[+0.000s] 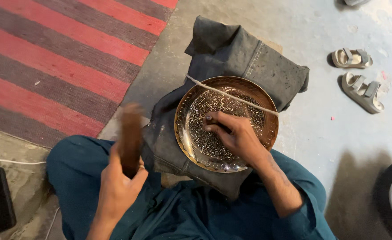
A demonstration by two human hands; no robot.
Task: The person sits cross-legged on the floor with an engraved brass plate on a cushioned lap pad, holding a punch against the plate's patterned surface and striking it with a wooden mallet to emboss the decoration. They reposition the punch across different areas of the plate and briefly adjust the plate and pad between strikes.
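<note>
Down on the floor, the right hand (233,133) rests on an engraved brass plate (226,123), fingers pinched together around a small dark punch (213,121) set against the patterned centre. The left hand (120,178), off to the plate's left, is clamped on a blurred brown wooden mallet (130,133) raised above the knee. Under the right hand the plate sits on a folded grey cloth pad (249,58), with a cord (231,94) stretched across it just beyond the fingers.
</note>
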